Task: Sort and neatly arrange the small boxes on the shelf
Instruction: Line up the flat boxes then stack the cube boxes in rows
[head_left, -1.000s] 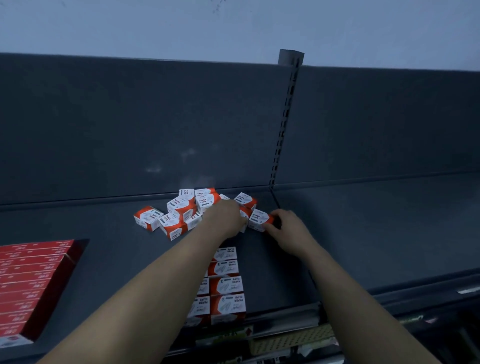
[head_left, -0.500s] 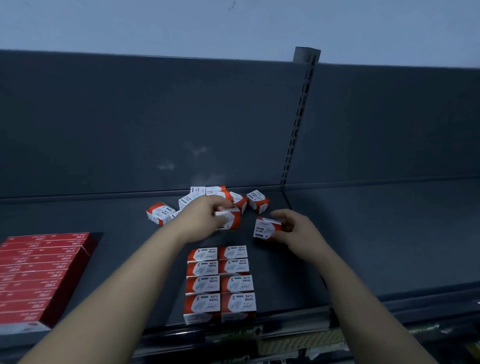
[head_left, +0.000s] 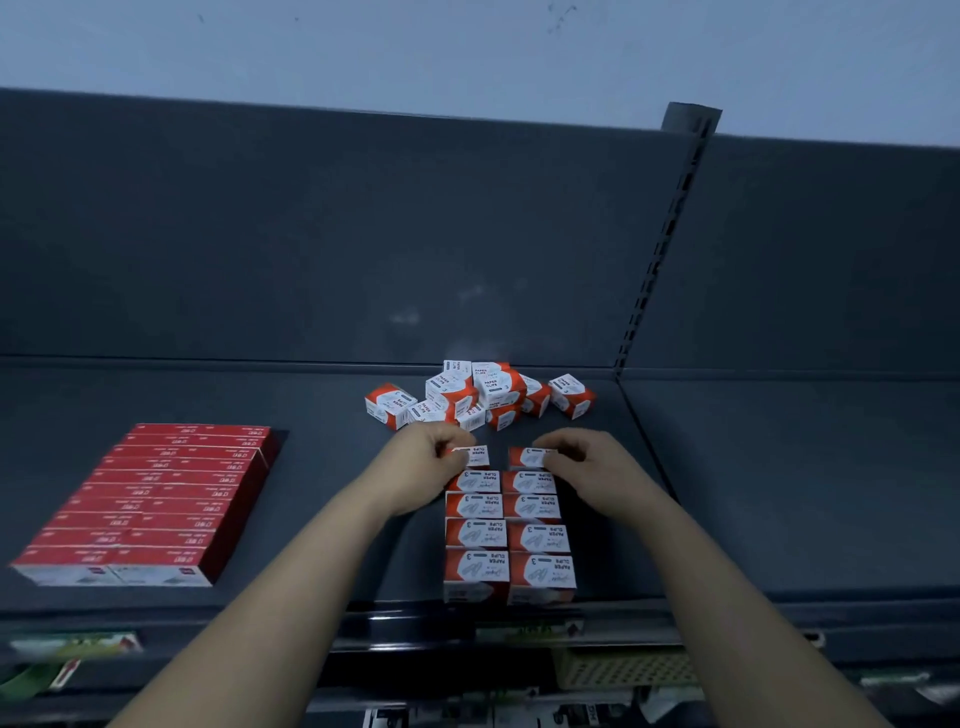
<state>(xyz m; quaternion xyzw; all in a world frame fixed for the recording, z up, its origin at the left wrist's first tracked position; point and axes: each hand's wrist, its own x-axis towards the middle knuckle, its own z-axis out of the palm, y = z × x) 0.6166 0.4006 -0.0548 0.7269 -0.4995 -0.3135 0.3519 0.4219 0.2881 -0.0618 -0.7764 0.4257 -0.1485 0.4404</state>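
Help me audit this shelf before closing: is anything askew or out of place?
Yes: the paper clip boxes at the back of the shelf lie in a jumbled heap, tilted and overlapping. The two-column rows in front and the red boxes at left sit straight.

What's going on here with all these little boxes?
A person is tidying small paper-clip boxes on a dark shelf. The left hand pinches one box, the right hand a second box, both at the far end of two neat columns. A jumbled pile waits behind; red packs lie to the left.
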